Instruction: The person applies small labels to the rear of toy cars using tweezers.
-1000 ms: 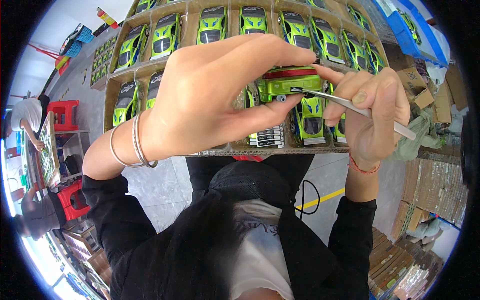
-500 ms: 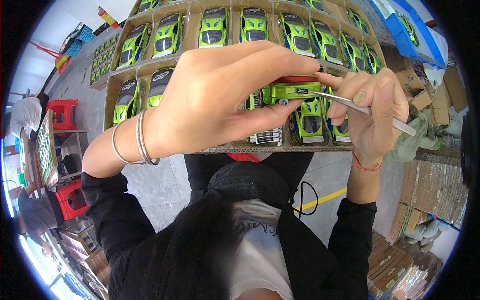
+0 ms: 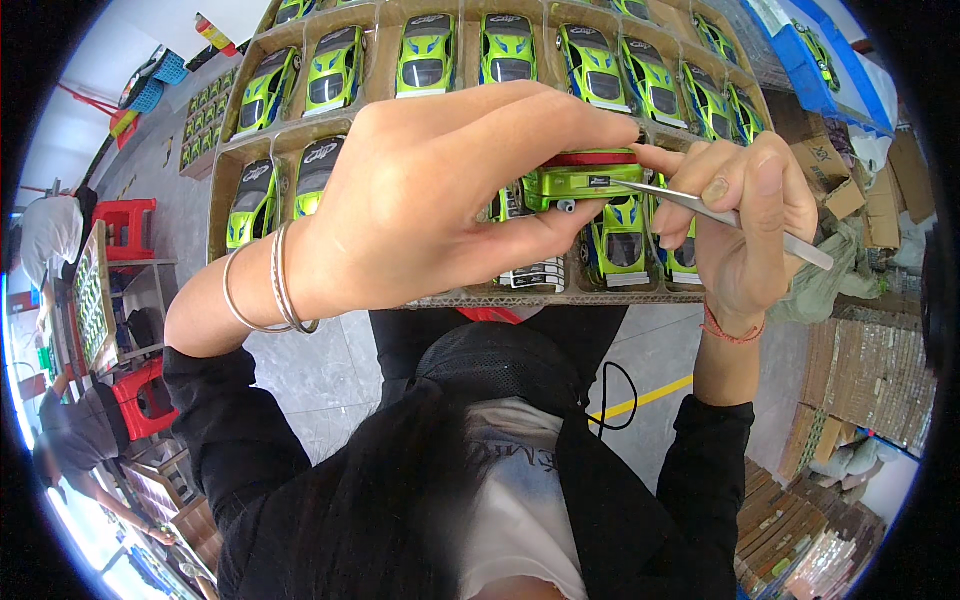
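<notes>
Between the thumb and fingers of my left hand [image 3: 430,190] is a green toy car [image 3: 565,184], one end turned toward me. A small black sticker sits on that end. My right hand [image 3: 750,220] pinches a pair of metal tweezers [image 3: 720,214], whose tip meets the car beside the sticker. Fingers of my right hand come close to the car's red-edged side. Beneath both hands lies a cardboard tray [image 3: 470,299] with rows of matching green toy cars [image 3: 425,65] in its compartments. A white sheet with dark labels [image 3: 533,274] shows partly under my left hand.
Red stools [image 3: 143,398] and a person [image 3: 85,430] at a side bench are on the left. Stacked cardboard [image 3: 865,385] stands on the right, below a blue bin [image 3: 800,75] holding a car. Another car tray [image 3: 200,130] is at the far left.
The tweezers' tip has shifted very slightly along the car's end, to the left. My left hand and the car are almost still. The person at the left has an arm reaching lower.
</notes>
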{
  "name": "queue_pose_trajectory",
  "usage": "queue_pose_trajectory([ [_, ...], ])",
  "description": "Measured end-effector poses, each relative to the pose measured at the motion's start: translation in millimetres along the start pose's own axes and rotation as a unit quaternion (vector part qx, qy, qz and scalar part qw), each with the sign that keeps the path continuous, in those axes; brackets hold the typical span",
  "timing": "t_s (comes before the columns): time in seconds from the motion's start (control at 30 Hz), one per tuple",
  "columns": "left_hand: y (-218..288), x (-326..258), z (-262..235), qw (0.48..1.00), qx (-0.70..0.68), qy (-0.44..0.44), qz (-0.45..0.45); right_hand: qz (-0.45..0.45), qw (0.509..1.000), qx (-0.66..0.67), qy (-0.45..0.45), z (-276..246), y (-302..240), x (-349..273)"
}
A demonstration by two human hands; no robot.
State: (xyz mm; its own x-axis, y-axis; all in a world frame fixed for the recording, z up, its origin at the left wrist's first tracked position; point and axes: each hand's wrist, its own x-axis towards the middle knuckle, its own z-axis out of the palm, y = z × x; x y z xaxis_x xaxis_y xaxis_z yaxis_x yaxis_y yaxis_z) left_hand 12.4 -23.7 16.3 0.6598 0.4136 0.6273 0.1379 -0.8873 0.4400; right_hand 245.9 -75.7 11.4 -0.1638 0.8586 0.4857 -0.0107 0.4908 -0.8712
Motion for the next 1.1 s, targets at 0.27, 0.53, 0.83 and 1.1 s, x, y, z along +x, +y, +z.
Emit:
queue_pose_trajectory([
  [0.27,6,0,-2,1.000,0.006,-0.003,-0.014,-0.007,1.000,-0.008,-0.015,1,-1,1],
  [0.53,-5,-3,-3,0.998,0.008,0.000,0.065,-0.017,0.999,0.012,-0.033,-1,3,3],
  [0.83,-10,37,-8,0.991,0.086,0.023,0.102,0.019,0.978,0.156,0.139,-37,7,15],
  [1.1,-65,200,86,0.989,-0.033,0.101,0.102,0.171,0.984,0.012,-0.042,-69,35,-11],
])
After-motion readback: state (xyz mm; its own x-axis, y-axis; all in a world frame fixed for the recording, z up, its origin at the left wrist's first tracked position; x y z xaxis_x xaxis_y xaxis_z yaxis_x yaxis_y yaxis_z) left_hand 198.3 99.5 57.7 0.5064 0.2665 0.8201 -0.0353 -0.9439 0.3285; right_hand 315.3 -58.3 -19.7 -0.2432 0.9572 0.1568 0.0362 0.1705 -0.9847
